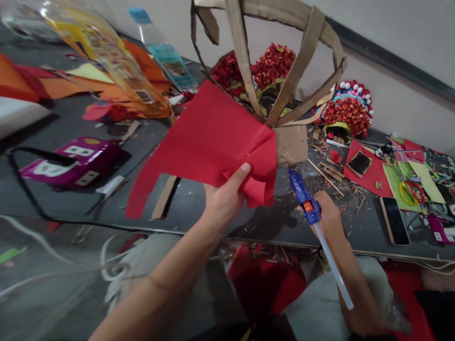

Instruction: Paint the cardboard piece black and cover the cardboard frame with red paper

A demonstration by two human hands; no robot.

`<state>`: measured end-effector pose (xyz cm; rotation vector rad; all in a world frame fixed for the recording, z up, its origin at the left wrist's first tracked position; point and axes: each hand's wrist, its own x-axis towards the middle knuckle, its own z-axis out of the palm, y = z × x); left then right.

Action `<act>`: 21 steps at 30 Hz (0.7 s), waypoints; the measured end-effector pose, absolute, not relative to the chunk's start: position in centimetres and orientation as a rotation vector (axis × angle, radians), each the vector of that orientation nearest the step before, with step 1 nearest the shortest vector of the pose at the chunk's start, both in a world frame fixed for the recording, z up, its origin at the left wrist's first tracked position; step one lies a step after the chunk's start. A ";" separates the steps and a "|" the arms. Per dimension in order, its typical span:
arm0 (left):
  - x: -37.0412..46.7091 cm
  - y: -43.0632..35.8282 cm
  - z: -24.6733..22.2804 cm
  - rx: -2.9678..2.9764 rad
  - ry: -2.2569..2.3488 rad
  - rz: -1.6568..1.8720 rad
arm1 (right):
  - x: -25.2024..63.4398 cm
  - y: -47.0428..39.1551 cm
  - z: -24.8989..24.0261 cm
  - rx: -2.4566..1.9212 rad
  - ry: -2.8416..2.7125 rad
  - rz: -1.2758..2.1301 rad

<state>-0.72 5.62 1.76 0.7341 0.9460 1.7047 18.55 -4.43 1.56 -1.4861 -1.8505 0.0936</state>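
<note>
Taking the left hand as the middle of a clock, the step in hand looks like gluing, with paper and gun both held ready near the cardboard frame. The left hand (224,196) pinches the red paper (216,128), thumb on top at a creased flap, the sheet spreading from 9 round to 1 o'clock. At 3 o'clock the right hand (327,213) is wrapped round the blue glue gun (304,194), its nozzle aimed at the card (292,144) at 2; whether the tip touches it I cannot tell. The frame (280,66) stands at 1 o'clock, its strips meeting by the paper's edge. From here, a neat join would call for a flat, steady sheet and fingers clear of the nozzle; the crease and flap could spoil the lie. Scraps (330,170) and a stick (325,177) litter the desk (199,203) at 2 to 3 o'clock, near the gun. The phone (394,220) lies just past 3, scissors (412,191) at 3, a purple box (76,161) at 9 with a black cord (26,189) beside it, and the bottles (106,52) (168,61) at 10 to 11, behind the paper
</note>
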 end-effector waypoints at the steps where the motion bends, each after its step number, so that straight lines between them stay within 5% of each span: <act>1: -0.7 5.5 1.7 0.743 0.948 1.703 | 18.4 -4.5 1.6 -1.484 -1.857 0.110; 21: -0.6 5.8 2.5 0.653 0.934 1.745 | 18.7 -4.6 1.4 -1.546 -1.840 0.131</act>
